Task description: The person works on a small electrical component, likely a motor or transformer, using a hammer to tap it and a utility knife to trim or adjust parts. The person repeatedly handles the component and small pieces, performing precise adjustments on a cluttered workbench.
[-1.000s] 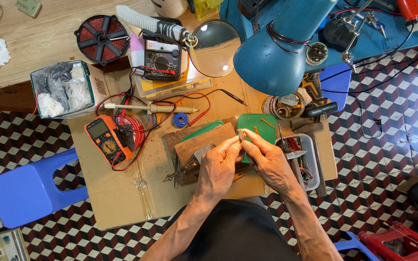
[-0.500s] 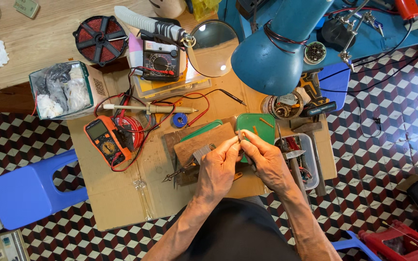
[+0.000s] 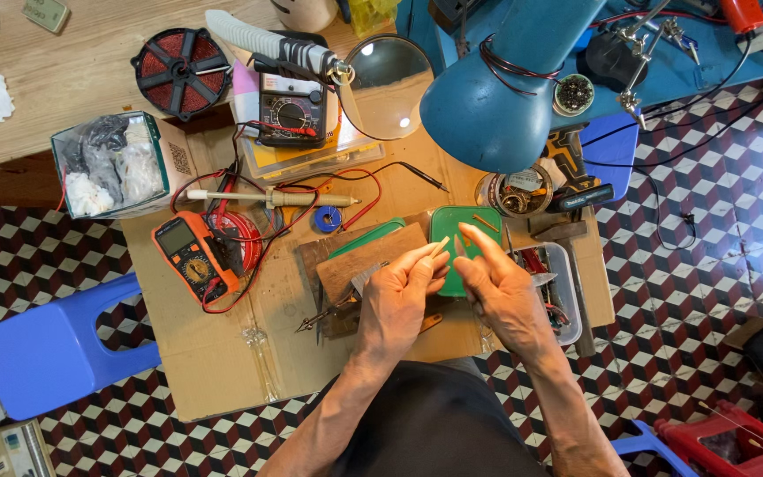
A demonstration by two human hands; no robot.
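While both forearms rise from the lap, the left hand and right hand meet above a flat sheet of brown cardboard laid over the surface, probably to shield it. Left hand: fingers narrowed, pinching a small pale sliver, its kind too small to tell. Right hand: fingers half-curled, index raised, tips just beside the sliver; whether it grips anything, cannot tell. Under them, a brown wooden block and a green plastic lid. Beyond, left: an orange handheld multimeter with red leads, kept within reach. Farther: a round magnifying lens and a blue metal lamp shade angled over the work.
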